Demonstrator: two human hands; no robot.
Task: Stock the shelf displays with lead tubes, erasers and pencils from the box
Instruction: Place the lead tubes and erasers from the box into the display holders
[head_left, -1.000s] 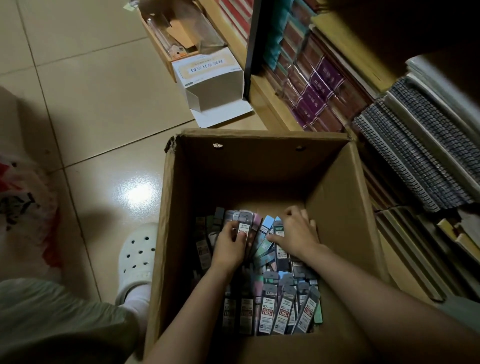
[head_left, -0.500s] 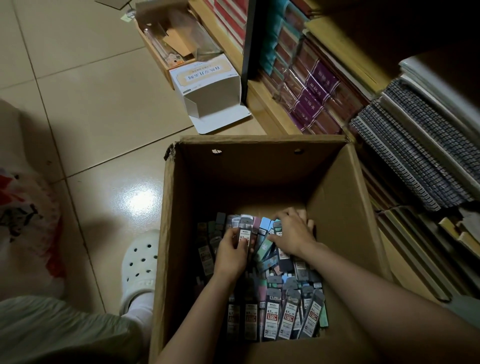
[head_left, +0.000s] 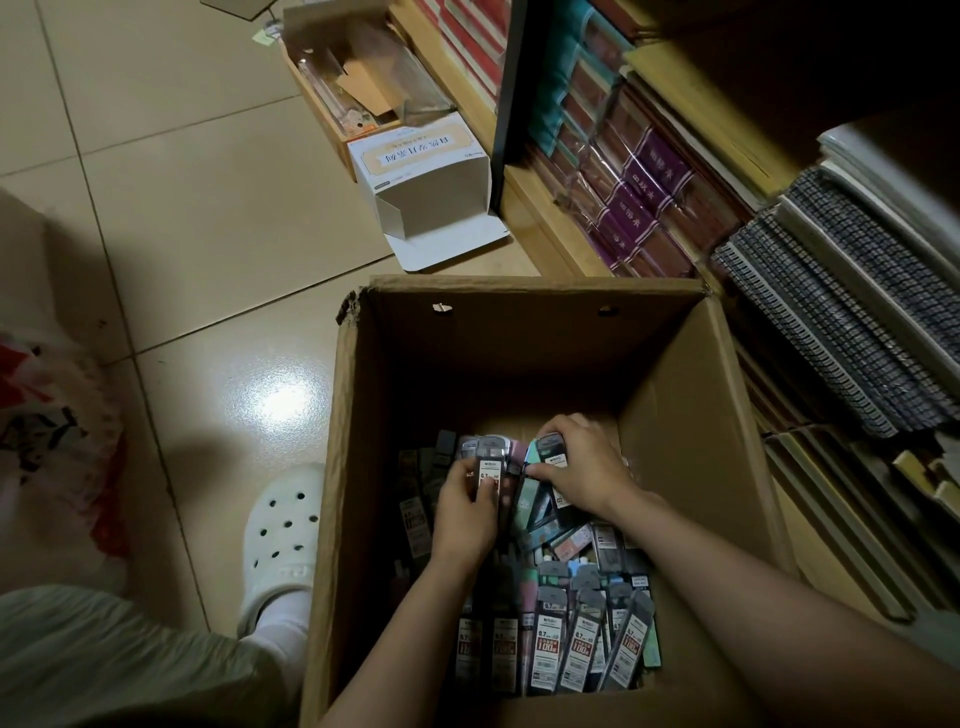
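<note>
A brown cardboard box (head_left: 675, 395) stands on the floor, its bottom covered with several flat lead tubes (head_left: 582, 639) carrying 0.7 labels. Both my hands are down inside it. My left hand (head_left: 465, 512) grips a small bundle of lead tubes (head_left: 488, 462), thumb across the front label. My right hand (head_left: 582, 473) pinches one dark lead tube (head_left: 551, 451) by its top end, right beside the bundle. No erasers or pencils can be made out in the box.
Wooden shelves (head_left: 550, 223) with wrapped notebooks and spiral pads (head_left: 831, 322) run along the right. An opened white carton (head_left: 431, 187) and a wooden tray of packaging (head_left: 343, 88) lie on the tiled floor behind the box. My foot in a white clog (head_left: 283, 535) stands left of it.
My right hand has shifted from lying over the tubes to pinching a single tube near the bundle. My left hand keeps its bundle. The view has tipped slightly.
</note>
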